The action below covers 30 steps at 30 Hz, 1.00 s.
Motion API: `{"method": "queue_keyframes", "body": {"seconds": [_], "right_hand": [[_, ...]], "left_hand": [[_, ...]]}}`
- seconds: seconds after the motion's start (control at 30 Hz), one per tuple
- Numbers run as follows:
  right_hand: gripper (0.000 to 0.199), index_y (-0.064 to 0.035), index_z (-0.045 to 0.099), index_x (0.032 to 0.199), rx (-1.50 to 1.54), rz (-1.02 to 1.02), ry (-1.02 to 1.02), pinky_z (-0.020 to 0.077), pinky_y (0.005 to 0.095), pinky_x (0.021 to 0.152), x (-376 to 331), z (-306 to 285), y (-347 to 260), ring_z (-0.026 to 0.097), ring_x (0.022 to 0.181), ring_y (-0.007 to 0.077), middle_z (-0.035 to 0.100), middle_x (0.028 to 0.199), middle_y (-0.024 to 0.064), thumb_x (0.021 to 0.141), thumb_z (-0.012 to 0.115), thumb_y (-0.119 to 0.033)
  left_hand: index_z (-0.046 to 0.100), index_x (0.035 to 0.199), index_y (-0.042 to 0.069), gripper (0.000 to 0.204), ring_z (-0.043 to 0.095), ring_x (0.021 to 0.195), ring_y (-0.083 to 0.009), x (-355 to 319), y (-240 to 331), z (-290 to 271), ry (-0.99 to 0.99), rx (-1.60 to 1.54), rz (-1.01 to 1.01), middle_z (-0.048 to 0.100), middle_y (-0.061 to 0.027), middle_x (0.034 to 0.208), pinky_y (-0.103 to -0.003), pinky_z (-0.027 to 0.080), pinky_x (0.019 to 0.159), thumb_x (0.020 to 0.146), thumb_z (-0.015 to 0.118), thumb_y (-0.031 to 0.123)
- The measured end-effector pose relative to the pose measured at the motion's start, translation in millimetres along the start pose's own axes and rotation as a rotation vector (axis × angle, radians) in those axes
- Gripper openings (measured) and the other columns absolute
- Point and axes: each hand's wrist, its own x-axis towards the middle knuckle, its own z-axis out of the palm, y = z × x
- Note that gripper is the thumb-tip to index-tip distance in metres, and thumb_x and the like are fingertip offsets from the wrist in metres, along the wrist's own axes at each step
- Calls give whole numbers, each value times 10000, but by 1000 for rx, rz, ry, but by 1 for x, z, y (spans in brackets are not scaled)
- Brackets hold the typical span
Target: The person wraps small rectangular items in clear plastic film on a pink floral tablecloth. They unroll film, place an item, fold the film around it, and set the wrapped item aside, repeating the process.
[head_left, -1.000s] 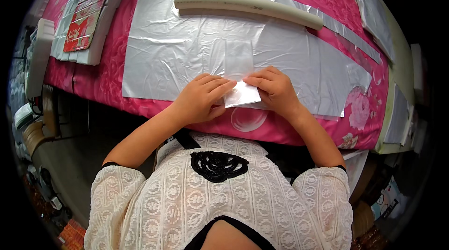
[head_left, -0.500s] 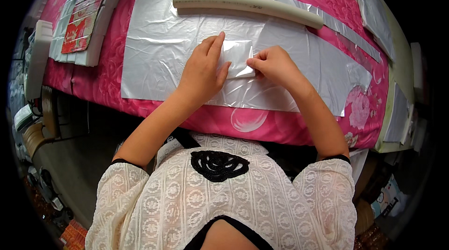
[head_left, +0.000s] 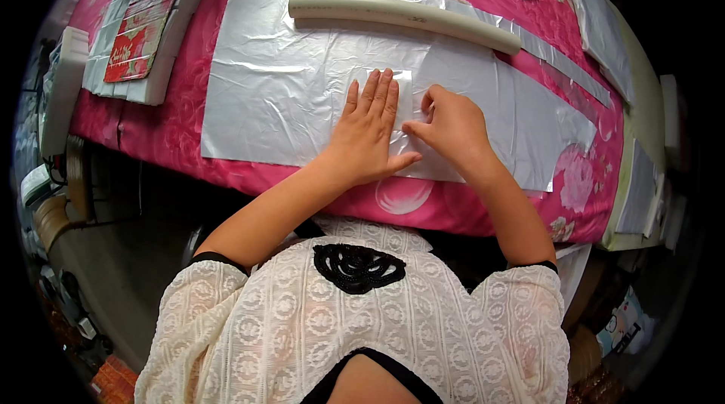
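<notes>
My left hand (head_left: 368, 131) lies flat, fingers together, pressing on a small clear plastic piece (head_left: 405, 90) on top of a large silvery plastic sheet (head_left: 279, 79). My right hand (head_left: 448, 124) rests beside it with fingers curled, fingertips touching the right edge of the small piece. Most of the small piece is hidden under both hands. The sheet covers a table with a pink flowered cloth (head_left: 423, 204).
A long pale tube (head_left: 408, 15) lies across the far part of the sheet. A stack of flat white packs with a red printed top (head_left: 140, 38) sits at the left. More silvery strips (head_left: 596, 19) lie at the right edge.
The small piece was lifted near the table's front edge, then laid on the sheet farther away. My left hand has flattened onto it and my right hand moved beside it.
</notes>
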Motion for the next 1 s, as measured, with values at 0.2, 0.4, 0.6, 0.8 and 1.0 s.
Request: {"method": "queue_keyframes", "body": {"seconds": [0.2,0.4,0.6,0.8,1.0], "right_hand": [[468,-19,558,1121,-156,-448,279,395,408,898,11,14,3,526,1048,298,571,1118,160,756,674,-288],[634,-7,351,1359,-69,-493,149,132,471,1100,21,74,-36,193,1356,353,254,1443,219,880,496,-396],[610,7,327,1362,221,-636,-79,94,478,1105,-41,122,-103,174,1368,348,261,1439,214,887,486,-341],[387,-41,520,1178,161,-927,-104,75,547,1091,-36,110,-106,198,1368,328,344,1404,173,838,542,-223],[63,-69,578,719,-8,-1041,-46,138,553,1088,-9,55,-83,319,1315,304,504,1273,129,719,596,-130]], "left_hand": [[346,1337,-30,600,411,1232,-286,-48,-10,-43,36,-741,-191,401,-222,1335,-390,321,1022,844,598,200],[562,1129,-26,261,626,947,-162,-148,-16,-67,-412,-1339,-977,629,-134,1077,-268,508,788,917,522,121],[584,1019,16,211,613,945,-150,-180,-16,-60,-18,-1740,-1351,636,-100,1032,-251,504,755,896,578,188],[637,826,-8,79,624,659,-122,-177,-20,-62,16,-1129,-1013,657,-68,756,-253,504,600,796,636,66],[621,758,45,121,652,671,-195,-124,-16,-108,93,-348,-357,674,-92,813,-275,514,591,651,671,16]]}}
